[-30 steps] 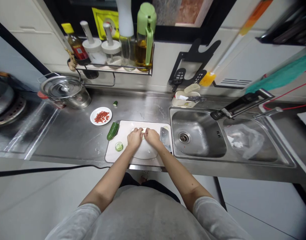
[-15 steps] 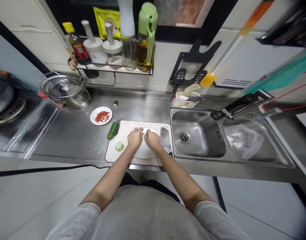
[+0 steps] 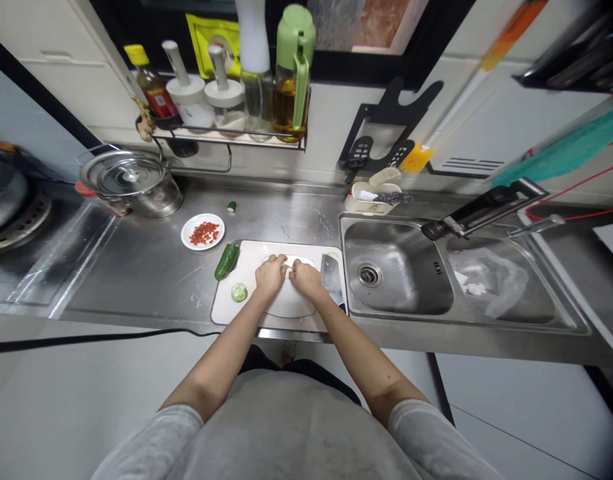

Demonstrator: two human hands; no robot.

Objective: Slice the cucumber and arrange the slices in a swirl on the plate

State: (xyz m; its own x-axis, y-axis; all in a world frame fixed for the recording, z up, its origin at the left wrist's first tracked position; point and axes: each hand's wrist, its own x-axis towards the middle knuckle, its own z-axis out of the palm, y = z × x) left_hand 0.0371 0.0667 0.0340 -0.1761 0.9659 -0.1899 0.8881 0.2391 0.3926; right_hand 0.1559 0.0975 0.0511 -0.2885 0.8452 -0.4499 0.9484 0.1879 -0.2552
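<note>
My left hand [image 3: 271,276] and my right hand [image 3: 306,279] meet over a white plate [image 3: 290,305], fingertips close together. Between them, both pinch a thin, pale cucumber slice [image 3: 289,269], mostly hidden by the fingers. The plate rests on a light cutting board [image 3: 249,253]. Left of my hands, a cut cucumber [image 3: 227,261] lies across the board's edge, with a small pile of pale green slices [image 3: 239,292] below it. A cleaver [image 3: 331,275] lies flat on the board's right side, its dark handle toward me.
A white dish of chopped red pieces [image 3: 205,232] and a cucumber end [image 3: 231,207] are on the steel counter. Behind stands a lidded pot [image 3: 156,193]. The sink [image 3: 401,267] adjoins the board on the right, under a black faucet [image 3: 486,210]. A bottle rack [image 3: 231,137] hangs above.
</note>
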